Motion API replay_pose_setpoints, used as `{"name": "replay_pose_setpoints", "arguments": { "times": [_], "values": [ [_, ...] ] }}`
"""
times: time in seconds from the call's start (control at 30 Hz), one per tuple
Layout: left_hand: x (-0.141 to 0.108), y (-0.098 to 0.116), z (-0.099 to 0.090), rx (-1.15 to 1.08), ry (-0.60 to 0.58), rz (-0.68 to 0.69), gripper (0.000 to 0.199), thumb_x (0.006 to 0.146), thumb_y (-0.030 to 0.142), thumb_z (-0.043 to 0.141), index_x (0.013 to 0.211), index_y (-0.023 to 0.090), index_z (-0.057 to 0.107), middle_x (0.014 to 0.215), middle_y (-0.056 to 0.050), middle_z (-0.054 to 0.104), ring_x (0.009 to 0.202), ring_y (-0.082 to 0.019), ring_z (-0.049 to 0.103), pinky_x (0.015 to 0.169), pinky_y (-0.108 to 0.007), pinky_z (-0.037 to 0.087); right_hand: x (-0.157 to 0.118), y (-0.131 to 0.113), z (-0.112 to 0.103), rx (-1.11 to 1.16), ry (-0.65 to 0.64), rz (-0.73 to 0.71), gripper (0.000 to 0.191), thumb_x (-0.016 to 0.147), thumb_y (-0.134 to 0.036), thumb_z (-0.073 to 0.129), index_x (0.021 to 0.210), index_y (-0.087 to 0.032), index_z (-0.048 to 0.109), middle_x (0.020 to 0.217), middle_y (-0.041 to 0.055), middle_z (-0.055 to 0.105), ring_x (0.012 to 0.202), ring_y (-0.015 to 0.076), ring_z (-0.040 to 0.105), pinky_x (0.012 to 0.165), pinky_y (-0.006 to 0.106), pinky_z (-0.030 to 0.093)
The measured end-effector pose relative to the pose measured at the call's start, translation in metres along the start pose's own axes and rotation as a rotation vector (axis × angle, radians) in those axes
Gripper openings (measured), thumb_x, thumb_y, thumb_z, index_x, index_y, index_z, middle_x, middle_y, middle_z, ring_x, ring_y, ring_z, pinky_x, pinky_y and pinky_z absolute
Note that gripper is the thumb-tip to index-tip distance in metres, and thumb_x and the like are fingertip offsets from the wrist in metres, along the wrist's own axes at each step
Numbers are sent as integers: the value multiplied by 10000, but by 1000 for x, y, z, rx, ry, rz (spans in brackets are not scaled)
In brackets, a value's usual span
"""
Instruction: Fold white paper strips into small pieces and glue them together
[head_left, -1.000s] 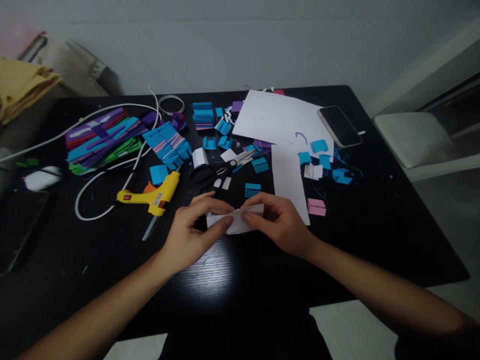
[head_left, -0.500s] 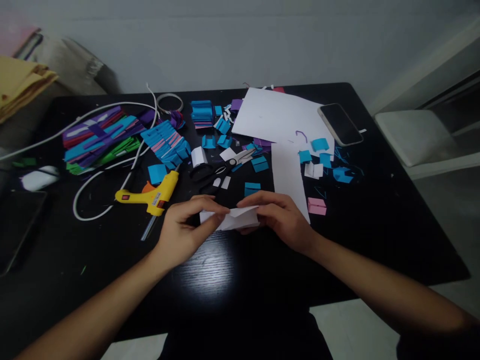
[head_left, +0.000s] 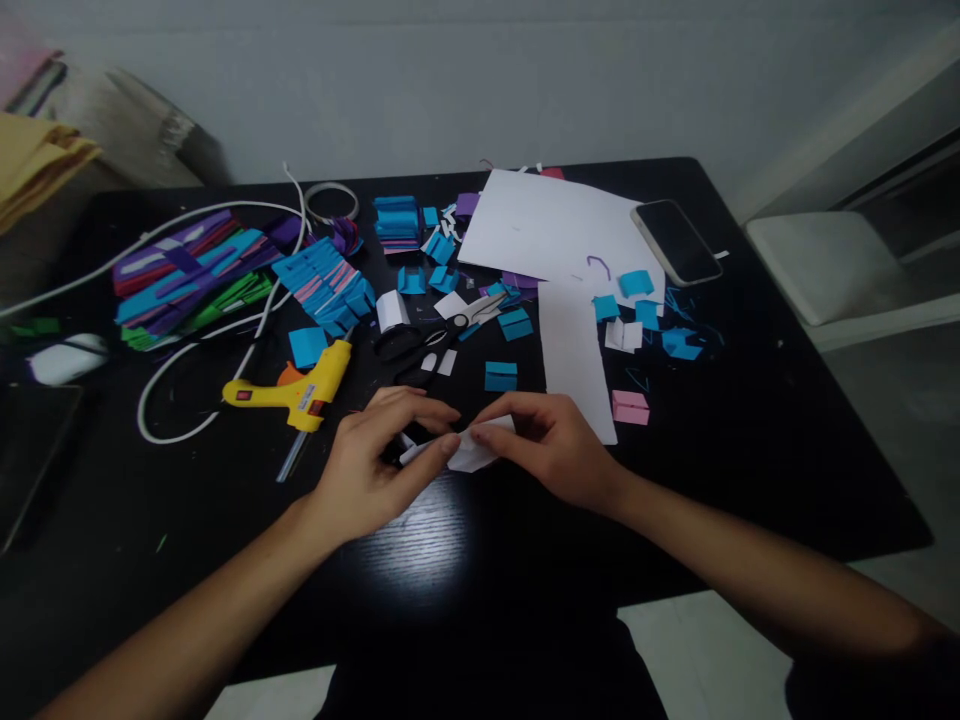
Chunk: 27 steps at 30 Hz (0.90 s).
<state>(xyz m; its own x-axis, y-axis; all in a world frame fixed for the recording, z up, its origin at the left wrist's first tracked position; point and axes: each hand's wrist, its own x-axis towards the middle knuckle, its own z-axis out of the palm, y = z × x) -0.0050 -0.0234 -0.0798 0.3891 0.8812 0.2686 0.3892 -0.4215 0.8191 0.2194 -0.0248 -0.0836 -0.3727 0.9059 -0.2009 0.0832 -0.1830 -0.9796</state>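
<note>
A small folded white paper (head_left: pixel 474 455) is held low over the black table, between my two hands. My left hand (head_left: pixel 379 460) pinches its left part, with the thumb in front and the fingers curled behind. My right hand (head_left: pixel 559 450) grips the right part between thumb and fingers. Some fingertips of both hands are hidden behind the paper. Just beyond lie black-handled scissors (head_left: pixel 450 325), a folded blue piece (head_left: pixel 501 376) and a long white strip (head_left: pixel 576 360). A folded pink piece (head_left: pixel 630 407) sits to the right of my right hand.
On the black table (head_left: pixel 720 480), a yellow glue gun (head_left: pixel 300 395) lies left of my left hand, near a looped white cable (head_left: pixel 146 385). Bundled coloured strips (head_left: pixel 195 270) are at the back left. A large white sheet (head_left: pixel 547 225) and a phone (head_left: pixel 677 242) lie at the back right.
The white paper has been turned and tilted between my hands, and its upper fold looks different. My right thumb now presses on its front. The view has shifted slightly.
</note>
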Motion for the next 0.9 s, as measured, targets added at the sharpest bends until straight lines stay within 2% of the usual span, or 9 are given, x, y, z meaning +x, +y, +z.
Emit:
{"name": "replay_pose_setpoints", "arguments": {
  "times": [0.07,0.17,0.27,0.37,0.47,0.57,0.63,0.8,0.9],
  "values": [
    [0,-2,2,5,-52,8,35,909,225,705,909,229,740,824,-5,781,789,-185,716,998,-412,514,-1,-2,0,-30,-8,-11,187,900,-389,757,927,-209,797,844,37,769,762,187,693,660,308,533],
    [1,-3,2,-26,-80,-29,110,925,226,693,822,222,731,759,2,753,769,-176,702,950,-382,529,0,-5,-2,-40,15,-19,191,890,-395,772,910,-209,810,841,38,774,765,186,692,663,306,534],
    [1,-2,0,-68,-51,-139,131,923,275,705,813,213,740,805,-26,759,817,-195,711,803,-328,551,4,-7,-7,61,105,4,189,837,-395,826,862,-209,804,842,30,775,784,186,710,696,307,579],
    [1,1,-1,-126,-3,-274,152,924,338,713,855,214,768,789,-20,759,724,-178,693,655,-282,533,8,-5,-11,286,218,21,231,883,-439,776,875,-208,770,871,31,769,814,182,732,714,307,626],
    [2,4,0,-190,101,-372,154,913,358,732,887,211,770,735,2,739,630,-147,651,557,-244,491,8,-2,-9,444,162,32,289,920,-480,728,991,-201,737,970,55,762,902,192,743,764,323,651],
    [2,6,4,-236,184,-401,152,894,349,754,898,197,756,731,5,732,622,-134,633,548,-231,482,5,1,-2,462,-68,92,392,810,-383,862,1115,-200,697,1025,56,748,927,203,740,803,360,655],
    [2,7,6,-262,181,-406,151,888,342,763,898,192,745,707,12,715,618,-129,625,563,-231,486,3,3,3,426,-146,106,421,750,-322,911,1091,-190,702,1008,52,746,916,200,738,822,371,645],
    [0,9,9,-323,74,-382,133,878,309,779,891,190,721,753,5,735,668,-130,656,641,-244,523,4,4,5,302,-41,84,250,779,-352,883,910,-190,743,870,15,728,783,161,699,760,320,597],
    [0,8,10,-356,44,-362,102,864,268,789,884,192,725,823,-7,756,748,-142,700,698,-247,556,4,1,2,207,20,41,204,773,-322,885,863,-195,753,835,1,710,779,149,668,735,282,554]
  ]
}}
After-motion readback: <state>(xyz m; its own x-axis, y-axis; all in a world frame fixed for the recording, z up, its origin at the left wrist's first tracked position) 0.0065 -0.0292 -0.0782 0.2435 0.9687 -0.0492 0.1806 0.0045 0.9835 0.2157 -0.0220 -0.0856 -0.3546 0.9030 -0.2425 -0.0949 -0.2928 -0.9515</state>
